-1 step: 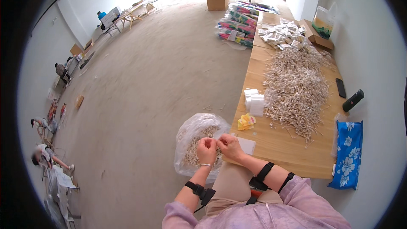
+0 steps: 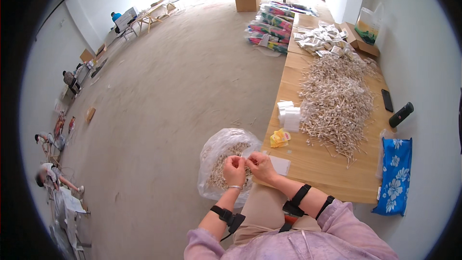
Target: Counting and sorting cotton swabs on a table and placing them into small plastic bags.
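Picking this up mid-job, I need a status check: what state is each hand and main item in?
Left hand: fingers curled, grip unclear.
Right hand: fingers curled, grip unclear.
Clear plastic bag: open at the top, swabs inside.
Swab pile: loose, spread on the table.
Small packets: heaped.
Yellow cards: overlapping.
Black phone: lying down, no lit screen visible.
Far carton: flaps open, loaded.

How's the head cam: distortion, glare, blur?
Head view: fisheye bends the left wall, corners go black; head view: far floor looks brightest; head view: lower-left co-worker has a blurred head; head view: detail between left hand and right hand is too small to identify.
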`<act>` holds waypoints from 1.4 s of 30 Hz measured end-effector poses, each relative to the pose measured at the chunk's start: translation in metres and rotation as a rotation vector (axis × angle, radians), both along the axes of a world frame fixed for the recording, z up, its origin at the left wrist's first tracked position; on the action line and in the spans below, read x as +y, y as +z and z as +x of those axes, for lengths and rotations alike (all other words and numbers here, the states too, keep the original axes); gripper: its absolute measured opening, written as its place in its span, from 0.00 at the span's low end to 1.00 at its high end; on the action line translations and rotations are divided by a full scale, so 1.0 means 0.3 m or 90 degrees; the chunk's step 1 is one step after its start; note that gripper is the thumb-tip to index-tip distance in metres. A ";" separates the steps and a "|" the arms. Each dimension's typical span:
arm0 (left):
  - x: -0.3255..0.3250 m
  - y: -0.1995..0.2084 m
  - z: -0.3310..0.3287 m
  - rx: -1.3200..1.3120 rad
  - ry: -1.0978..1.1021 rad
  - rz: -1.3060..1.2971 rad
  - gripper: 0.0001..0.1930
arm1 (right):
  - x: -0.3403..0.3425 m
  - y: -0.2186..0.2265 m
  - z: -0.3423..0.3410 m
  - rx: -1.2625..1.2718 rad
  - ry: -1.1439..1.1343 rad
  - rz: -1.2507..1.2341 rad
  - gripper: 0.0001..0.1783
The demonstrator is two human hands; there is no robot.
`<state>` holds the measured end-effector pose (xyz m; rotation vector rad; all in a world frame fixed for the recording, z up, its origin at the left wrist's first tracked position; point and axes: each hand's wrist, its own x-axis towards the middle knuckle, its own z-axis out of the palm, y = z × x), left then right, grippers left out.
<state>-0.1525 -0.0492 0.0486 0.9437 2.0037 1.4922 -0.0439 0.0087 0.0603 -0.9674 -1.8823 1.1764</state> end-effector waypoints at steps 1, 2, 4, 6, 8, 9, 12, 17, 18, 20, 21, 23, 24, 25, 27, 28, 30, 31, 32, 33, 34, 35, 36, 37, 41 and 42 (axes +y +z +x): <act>0.001 0.005 0.005 0.050 0.044 0.023 0.05 | -0.005 0.003 -0.001 -0.001 0.004 0.000 0.08; 0.005 0.013 0.010 0.098 0.085 0.046 0.05 | -0.010 0.001 0.002 0.004 0.010 -0.009 0.09; 0.012 0.032 0.011 0.145 0.087 0.066 0.06 | -0.017 -0.003 0.006 0.007 0.017 -0.018 0.09; 0.013 0.035 0.009 0.193 0.092 0.087 0.06 | -0.024 0.000 0.005 -0.021 -0.008 -0.084 0.09; 0.012 0.033 0.003 0.341 -0.009 0.174 0.07 | -0.025 0.019 0.001 -0.026 -0.073 -0.078 0.08; 0.006 0.031 0.001 0.341 -0.007 0.172 0.07 | -0.024 0.035 -0.001 -0.030 -0.139 -0.073 0.07; -0.007 0.032 0.003 0.326 -0.049 0.168 0.08 | 0.003 0.051 0.019 -0.043 -0.136 -0.051 0.06; 0.013 0.032 0.016 0.114 0.036 -0.007 0.12 | 0.035 0.029 0.014 -0.040 -0.046 0.134 0.04; 0.011 0.031 0.008 0.116 0.041 -0.008 0.12 | 0.034 0.034 0.003 -0.016 -0.038 0.178 0.03; 0.015 -0.004 -0.017 -0.255 -0.055 -0.115 0.16 | 0.053 0.021 -0.015 -0.010 -0.041 0.184 0.03; 0.014 -0.025 -0.034 -0.335 -0.110 -0.126 0.17 | 0.067 0.009 -0.022 -0.007 -0.047 0.190 0.03; 0.006 -0.052 -0.049 -0.369 -0.094 -0.079 0.16 | 0.107 -0.005 -0.024 -0.033 -0.042 0.177 0.03; 0.004 -0.057 -0.054 -0.401 -0.081 -0.029 0.15 | 0.129 -0.008 -0.024 -0.058 -0.040 0.167 0.03; 0.006 -0.059 -0.074 -0.557 -0.026 -0.002 0.14 | 0.146 -0.008 -0.025 -0.066 -0.006 0.160 0.02; 0.004 -0.089 -0.109 -0.509 -0.025 -0.015 0.12 | 0.157 -0.019 -0.050 -0.068 0.034 0.162 0.02; 0.007 -0.102 -0.122 -0.459 -0.030 -0.025 0.10 | 0.162 -0.023 -0.065 -0.069 0.070 0.170 0.02; 0.033 -0.095 -0.108 -0.383 0.003 -0.040 0.09 | 0.190 -0.055 -0.080 -0.092 0.096 0.174 0.02; 0.049 -0.123 -0.112 -0.370 0.040 -0.038 0.09 | 0.204 -0.071 -0.085 -0.114 0.121 0.181 0.02; 0.062 -0.139 -0.118 -0.354 0.079 -0.036 0.09 | 0.214 -0.085 -0.091 -0.113 0.121 0.179 0.02; 0.068 -0.156 -0.117 -0.353 0.079 -0.038 0.09 | 0.225 -0.099 -0.093 -0.135 0.129 0.180 0.02; 0.072 -0.173 -0.108 -0.339 0.085 -0.056 0.09 | 0.237 -0.113 -0.091 -0.157 0.135 0.181 0.02; 0.067 -0.197 -0.103 -0.326 0.094 -0.075 0.09 | 0.241 -0.120 -0.093 -0.156 0.136 0.176 0.02; 0.065 -0.222 -0.101 -0.324 0.094 -0.079 0.09 | 0.246 -0.127 -0.091 -0.194 0.159 0.174 0.02; 0.064 -0.246 -0.098 -0.346 0.105 -0.078 0.08 | 0.250 -0.134 -0.090 -0.231 0.183 0.172 0.02; 0.061 -0.276 -0.040 -0.417 0.114 -0.104 0.08 | 0.274 -0.161 -0.046 -0.299 0.193 0.123 0.03; 0.057 -0.273 -0.025 -0.417 0.112 -0.108 0.08 | 0.276 -0.156 -0.031 -0.273 0.208 0.108 0.04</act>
